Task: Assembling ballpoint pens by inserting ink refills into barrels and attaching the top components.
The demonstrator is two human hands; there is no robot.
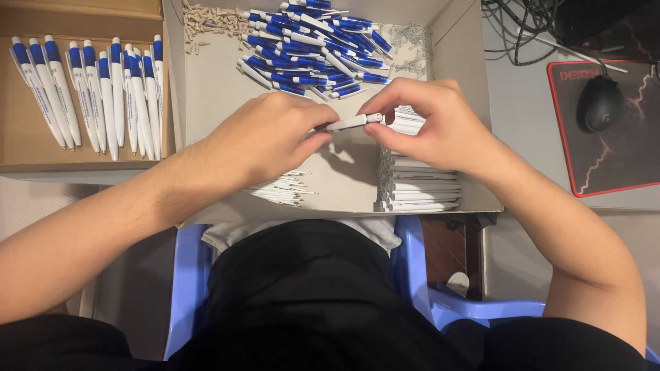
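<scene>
Nearest is a blue chair [412,268]. Above it, over an open white box [213,96], the left hand [265,137] and right hand [430,127] both pinch one white barrel [354,122], held level between the fingertips. Under the left hand lies a small bundle of refills [282,189]; under the right, a stack of white barrels [419,189], too overlapped to count. Farther in the box lies a heap of blue clips [316,48], with tan plugs [206,20] and springs [411,38] beside it. Left, a cardboard tray [20,148] holds about twelve finished pens [103,93]. Right, one mouse [600,103] sits on a mat [619,165].
</scene>
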